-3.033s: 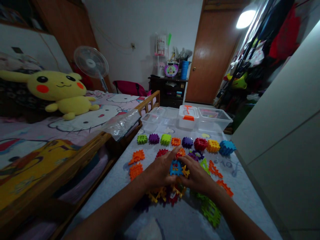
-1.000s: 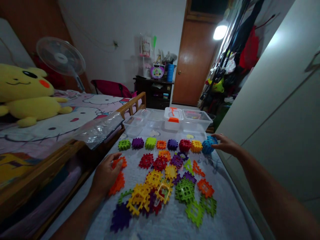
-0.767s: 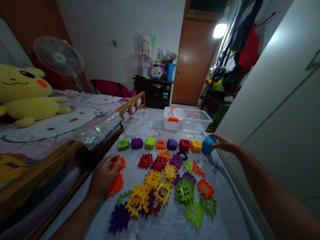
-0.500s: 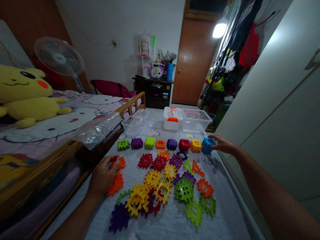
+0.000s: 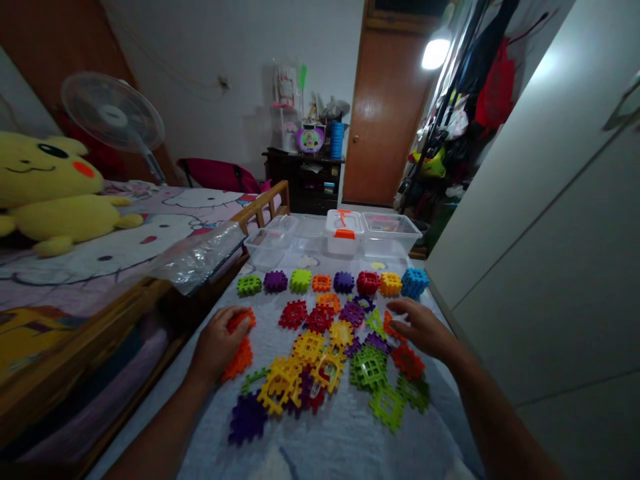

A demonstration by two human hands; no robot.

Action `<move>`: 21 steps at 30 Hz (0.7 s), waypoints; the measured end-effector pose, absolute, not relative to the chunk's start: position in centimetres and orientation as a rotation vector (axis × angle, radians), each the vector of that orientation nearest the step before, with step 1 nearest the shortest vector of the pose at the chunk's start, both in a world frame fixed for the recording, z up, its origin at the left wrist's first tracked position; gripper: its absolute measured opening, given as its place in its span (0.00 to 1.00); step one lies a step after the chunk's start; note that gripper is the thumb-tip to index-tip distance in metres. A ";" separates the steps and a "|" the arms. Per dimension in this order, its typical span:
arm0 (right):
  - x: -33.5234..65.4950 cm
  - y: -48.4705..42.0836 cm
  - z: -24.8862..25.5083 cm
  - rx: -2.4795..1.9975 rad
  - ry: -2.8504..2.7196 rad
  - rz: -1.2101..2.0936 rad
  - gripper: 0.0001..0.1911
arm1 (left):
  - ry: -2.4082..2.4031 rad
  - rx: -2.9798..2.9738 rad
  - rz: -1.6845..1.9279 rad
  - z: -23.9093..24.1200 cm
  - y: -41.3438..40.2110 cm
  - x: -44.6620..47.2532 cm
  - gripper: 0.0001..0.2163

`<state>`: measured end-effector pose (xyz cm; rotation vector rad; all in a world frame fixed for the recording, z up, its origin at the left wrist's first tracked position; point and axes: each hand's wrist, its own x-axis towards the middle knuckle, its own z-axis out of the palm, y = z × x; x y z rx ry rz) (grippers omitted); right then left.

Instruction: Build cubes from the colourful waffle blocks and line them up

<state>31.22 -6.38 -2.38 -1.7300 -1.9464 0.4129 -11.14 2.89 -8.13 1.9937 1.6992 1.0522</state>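
Flat plastic interlocking tiles in yellow [image 5: 306,347], green [image 5: 369,368], red [image 5: 294,314] and purple [image 5: 247,418] lie scattered on a grey-blue cloth-covered table [image 5: 345,443]. Behind them stands a row of assembled cubes, from a green cube [image 5: 249,285] to a blue cube [image 5: 415,282] at the right end. My left hand [image 5: 220,340] rests curled over an orange tile [image 5: 239,320], fingers touching it. My right hand [image 5: 423,328] hovers with fingers spread over orange tiles near the table's right side, holding nothing.
Clear plastic boxes [image 5: 390,233] and a white box with an orange latch [image 5: 343,230] stand at the table's far end. A wooden-framed bed [image 5: 150,293] with a yellow plush toy [image 5: 55,193] is at left. A white cabinet [image 5: 540,220] flanks the right.
My right hand has let go of the blue cube at the row's end and drawn back to the loose tiles. My left hand stays on the orange tile.
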 end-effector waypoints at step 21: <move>26.5 -5.0 -5.6 -1.636 -1.880 0.163 0.22 | 1.563 1.899 1.061 -8.2 2.7 -11.1 0.16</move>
